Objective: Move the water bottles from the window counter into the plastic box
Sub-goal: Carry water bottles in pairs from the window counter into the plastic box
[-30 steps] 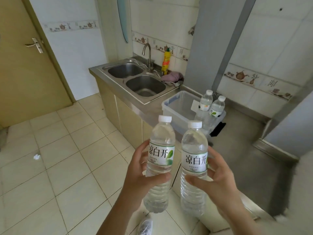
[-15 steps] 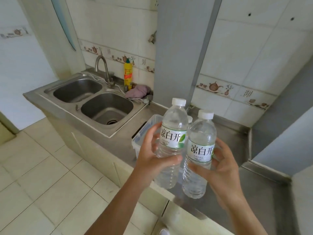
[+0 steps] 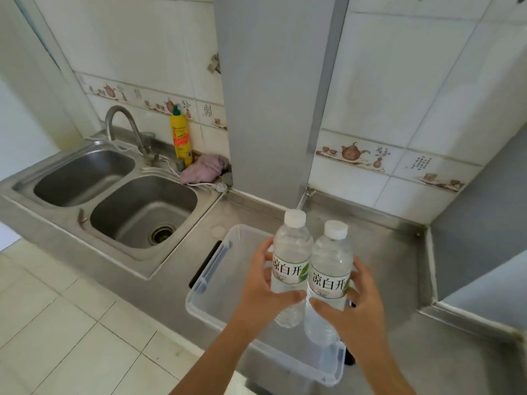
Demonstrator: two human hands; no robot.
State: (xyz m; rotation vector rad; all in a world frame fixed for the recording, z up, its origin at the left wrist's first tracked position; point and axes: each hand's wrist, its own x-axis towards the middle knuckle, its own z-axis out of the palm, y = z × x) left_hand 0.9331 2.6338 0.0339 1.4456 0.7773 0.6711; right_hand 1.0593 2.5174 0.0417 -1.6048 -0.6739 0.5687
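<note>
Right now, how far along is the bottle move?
In hand: the left hand grips one water bottle and the right hand grips a second bottle, both upright above the plastic box. Already done: nothing that this view confirms; the hands hide part of the box. Left: lowering and releasing both.

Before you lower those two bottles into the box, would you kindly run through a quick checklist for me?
1. Left hand grips the clear white-capped left bottle: ok.
2. Right hand grips the matching right bottle: ok.
3. Both white caps in place: ok.
4. Bottles over the open clear plastic box: ok.
5. Bare floor visible in the box's near-left part: ok.
6. Space under the held bottles: cannot tell, hidden by hands and bottles.
</note>
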